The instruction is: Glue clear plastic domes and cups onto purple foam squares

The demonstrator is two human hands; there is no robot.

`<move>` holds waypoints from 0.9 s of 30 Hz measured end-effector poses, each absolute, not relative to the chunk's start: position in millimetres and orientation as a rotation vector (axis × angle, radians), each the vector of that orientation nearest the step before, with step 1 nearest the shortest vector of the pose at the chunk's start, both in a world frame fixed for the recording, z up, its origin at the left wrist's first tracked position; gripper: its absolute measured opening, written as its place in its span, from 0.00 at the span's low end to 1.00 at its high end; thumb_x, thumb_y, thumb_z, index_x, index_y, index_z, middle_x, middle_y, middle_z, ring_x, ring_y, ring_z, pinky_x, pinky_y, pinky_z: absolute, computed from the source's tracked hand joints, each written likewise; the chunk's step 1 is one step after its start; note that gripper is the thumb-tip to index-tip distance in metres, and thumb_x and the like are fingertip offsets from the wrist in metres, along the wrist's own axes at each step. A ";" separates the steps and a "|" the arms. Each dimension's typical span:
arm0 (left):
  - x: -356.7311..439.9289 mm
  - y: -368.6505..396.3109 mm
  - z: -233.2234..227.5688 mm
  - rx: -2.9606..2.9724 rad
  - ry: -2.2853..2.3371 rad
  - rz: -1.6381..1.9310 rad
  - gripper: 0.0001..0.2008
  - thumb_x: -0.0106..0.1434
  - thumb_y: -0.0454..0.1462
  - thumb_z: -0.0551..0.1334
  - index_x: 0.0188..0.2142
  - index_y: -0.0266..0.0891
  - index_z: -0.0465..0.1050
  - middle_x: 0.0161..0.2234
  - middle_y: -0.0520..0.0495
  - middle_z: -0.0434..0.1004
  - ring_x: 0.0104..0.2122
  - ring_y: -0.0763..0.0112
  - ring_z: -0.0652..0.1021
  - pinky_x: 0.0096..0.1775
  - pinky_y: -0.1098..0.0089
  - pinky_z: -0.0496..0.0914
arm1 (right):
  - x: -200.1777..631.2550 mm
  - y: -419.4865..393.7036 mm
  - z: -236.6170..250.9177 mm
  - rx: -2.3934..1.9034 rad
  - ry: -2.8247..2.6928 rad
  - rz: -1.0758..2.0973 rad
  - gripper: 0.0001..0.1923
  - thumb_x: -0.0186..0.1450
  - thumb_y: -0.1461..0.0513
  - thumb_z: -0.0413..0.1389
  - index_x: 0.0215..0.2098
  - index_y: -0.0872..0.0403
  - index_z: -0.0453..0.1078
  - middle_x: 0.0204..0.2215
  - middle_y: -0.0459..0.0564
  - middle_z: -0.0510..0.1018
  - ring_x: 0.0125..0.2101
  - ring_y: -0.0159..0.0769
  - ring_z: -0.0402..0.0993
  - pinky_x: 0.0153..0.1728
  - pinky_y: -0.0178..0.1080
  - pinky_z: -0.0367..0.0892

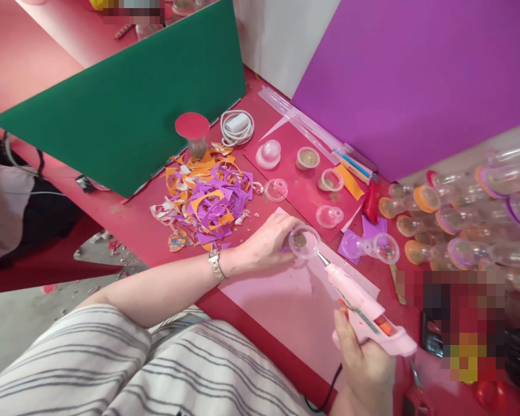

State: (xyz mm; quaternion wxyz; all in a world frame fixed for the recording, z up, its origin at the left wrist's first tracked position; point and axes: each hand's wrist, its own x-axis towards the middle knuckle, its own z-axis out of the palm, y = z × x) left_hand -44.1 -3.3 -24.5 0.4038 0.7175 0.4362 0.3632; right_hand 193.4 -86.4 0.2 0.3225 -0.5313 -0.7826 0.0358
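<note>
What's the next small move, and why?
I'd probably lay glue along the rim of the clear plastic cup, turning it slowly: the left hand holds the cup open side up, the right hand grips the pink glue gun, and its metal nozzle points at that rim, though contact is hard to tell.

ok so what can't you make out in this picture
All in the head view:
Left hand on the clear cup: its grip is partly hidden by the hand itself.
Glue gun, handle: mostly covered by the right hand.
Any glue at the nozzle: too small to tell.
Clear plastic containers: some cut off by the right edge.
Lower right: a pixelated patch hides what's there.
</note>
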 end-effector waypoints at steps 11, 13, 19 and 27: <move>-43.3 -4.4 -24.3 1.826 1.018 0.896 0.22 0.54 0.30 0.62 0.50 0.38 0.68 0.44 0.43 0.74 0.46 0.60 0.71 0.52 0.59 0.67 | 194.1 -91.3 -4.2 -1.576 -1.790 0.316 0.19 0.65 0.49 0.59 0.28 0.57 0.76 0.22 0.54 0.82 0.21 0.39 0.79 0.22 0.36 0.74; -42.9 -4.4 -22.8 1.807 1.027 0.888 0.22 0.54 0.30 0.63 0.50 0.38 0.67 0.44 0.43 0.74 0.47 0.59 0.71 0.52 0.59 0.67 | 197.4 -93.1 -3.1 -1.595 -1.735 0.417 0.21 0.64 0.47 0.59 0.29 0.56 0.76 0.23 0.54 0.83 0.23 0.40 0.80 0.24 0.37 0.74; -41.0 -3.8 -21.1 1.759 1.016 0.900 0.21 0.55 0.33 0.66 0.48 0.40 0.66 0.45 0.43 0.74 0.47 0.60 0.72 0.53 0.58 0.67 | 207.1 -108.8 7.4 -1.692 -1.649 0.725 0.20 0.64 0.47 0.59 0.36 0.57 0.76 0.32 0.58 0.84 0.28 0.40 0.80 0.24 0.36 0.72; -39.2 -4.5 -20.6 1.681 1.055 0.938 0.17 0.56 0.34 0.67 0.43 0.39 0.65 0.44 0.43 0.74 0.45 0.60 0.72 0.50 0.59 0.68 | 202.7 -118.1 14.7 -1.783 -1.591 0.835 0.21 0.65 0.48 0.58 0.42 0.57 0.77 0.36 0.57 0.85 0.22 0.34 0.75 0.19 0.33 0.68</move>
